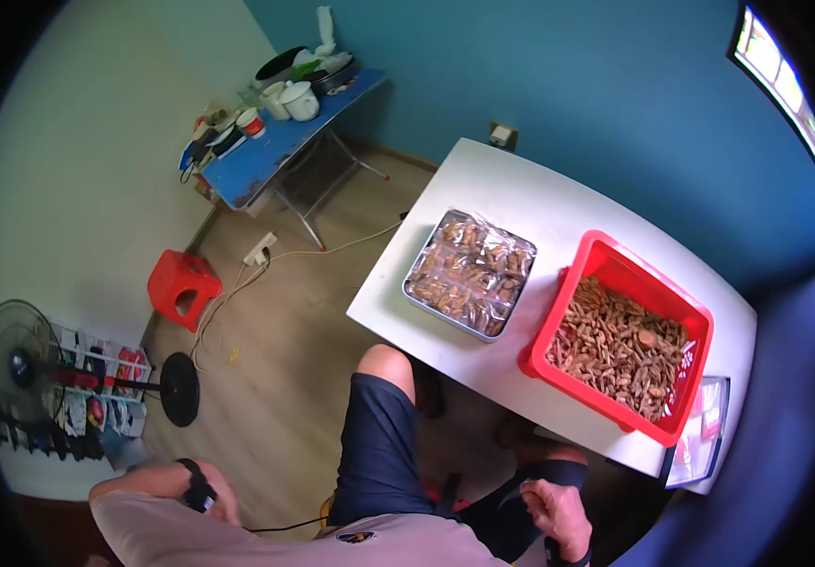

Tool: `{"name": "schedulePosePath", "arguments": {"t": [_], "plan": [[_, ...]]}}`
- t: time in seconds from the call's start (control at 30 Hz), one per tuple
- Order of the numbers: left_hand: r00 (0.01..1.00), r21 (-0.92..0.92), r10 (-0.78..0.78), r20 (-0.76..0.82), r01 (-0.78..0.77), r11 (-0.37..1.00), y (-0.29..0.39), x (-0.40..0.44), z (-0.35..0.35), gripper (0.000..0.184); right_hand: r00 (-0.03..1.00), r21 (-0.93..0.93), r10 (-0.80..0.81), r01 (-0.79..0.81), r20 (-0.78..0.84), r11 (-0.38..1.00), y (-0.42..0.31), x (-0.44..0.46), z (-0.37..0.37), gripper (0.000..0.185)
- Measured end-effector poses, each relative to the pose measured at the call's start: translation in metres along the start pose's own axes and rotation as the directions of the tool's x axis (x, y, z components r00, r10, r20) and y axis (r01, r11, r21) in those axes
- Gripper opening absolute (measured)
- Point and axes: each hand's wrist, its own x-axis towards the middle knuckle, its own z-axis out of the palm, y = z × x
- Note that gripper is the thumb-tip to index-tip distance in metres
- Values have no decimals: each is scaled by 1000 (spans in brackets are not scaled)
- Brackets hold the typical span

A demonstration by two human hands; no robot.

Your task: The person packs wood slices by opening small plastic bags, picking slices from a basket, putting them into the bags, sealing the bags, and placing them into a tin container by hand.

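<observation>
My right hand [558, 515] hangs over my right thigh, near the table's front edge, its fingers curled closed. Whether something small is in them I cannot make out. At my left side, away from the table, my left hand [223, 499] hangs low with a black strap at the wrist; its fingers are hidden. On the white table [388, 293] stands a rectangular metal tin [494, 337] filled with clear plastic packets [469, 269] of brown dried pieces. To its right, a red plastic basket [558, 369] contains many loose brown dried pieces [620, 345], like root chunks.
A clear-topped flat case [707, 435] lies at the table's right end. Behind on the left, a blue folding table [261, 165] carries mugs and clutter. A red stool [183, 286], a power strip [260, 249] with cords and a standing fan [25, 367] occupy the left floor.
</observation>
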Motion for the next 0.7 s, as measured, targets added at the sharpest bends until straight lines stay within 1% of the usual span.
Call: {"name": "schedulePosePath", "arguments": {"t": [0.07,0.17,0.23,0.27,0.33,0.47,0.53,0.57,0.63,0.7], "plan": [[999,17,41,-20,-41,999,1,16,20,38,999,-9,-33,33,38,999,1,1,4,12],[997,26,73,-20,-73,997,-4,37,46,38,998,-44,-36,38,60,998,-1,-1,0,10],[996,15,88,-16,-88,996,-17,47,62,37,1000,3,-8,8,-4,1000,-10,-8,-9,9],[996,4,86,-15,-86,996,-24,50,69,37,998,-29,-39,38,-43,999,-8,-8,-10,9],[997,-13,80,-9,-80,997,-37,55,84,36,997,1,71,-71,12,997,-5,-9,-14,9],[997,-33,75,1,-75,997,-60,59,107,35,996,-59,68,-64,60,996,7,-9,-9,8],[997,-33,72,7,-72,997,-70,59,118,35,1000,-98,-9,11,23,995,11,-6,-6,9],[997,-34,73,16,-72,997,-75,58,125,35,1000,-99,-12,14,21,995,10,-6,-7,9],[996,-61,72,47,-69,996,-75,58,148,34,998,-83,28,-24,47,996,4,-6,-10,6],[995,-73,71,72,-66,995,-81,65,162,34,997,-136,37,-26,72,990,4,-7,-13,4]]}}
